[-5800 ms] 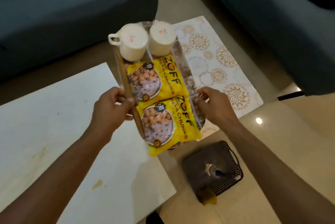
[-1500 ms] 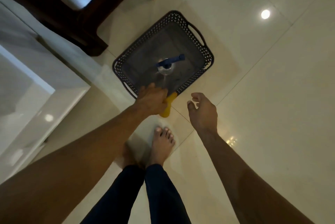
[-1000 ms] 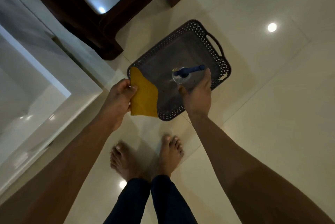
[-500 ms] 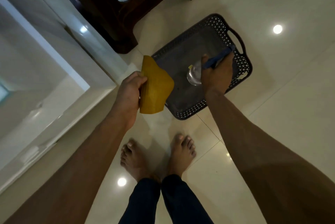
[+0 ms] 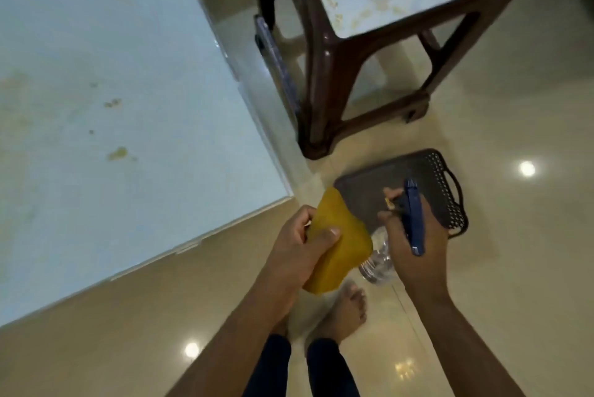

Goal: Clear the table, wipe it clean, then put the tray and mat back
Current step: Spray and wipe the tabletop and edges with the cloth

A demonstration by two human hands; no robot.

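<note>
My left hand (image 5: 302, 249) grips a folded yellow cloth (image 5: 340, 245), held above the floor near the table's corner. My right hand (image 5: 414, 242) is closed around a clear spray bottle (image 5: 379, 263) with a blue trigger head (image 5: 413, 216), lifted over a dark perforated basket (image 5: 446, 191) on the floor. The white table top (image 5: 112, 107) fills the left of the view and carries several yellowish stains (image 5: 117, 153). The tray and mat lie on the stool top at the upper right, cut off by the frame's edge.
A dark brown plastic stool (image 5: 324, 75) with a pale top stands beyond the table corner. Glossy beige floor tiles lie to the right and below. My bare feet (image 5: 344, 313) stand just under the hands.
Both hands have risen from the basket, the left with the yellow cloth and the right with the spray bottle. My view has swung up toward the table and stool.
</note>
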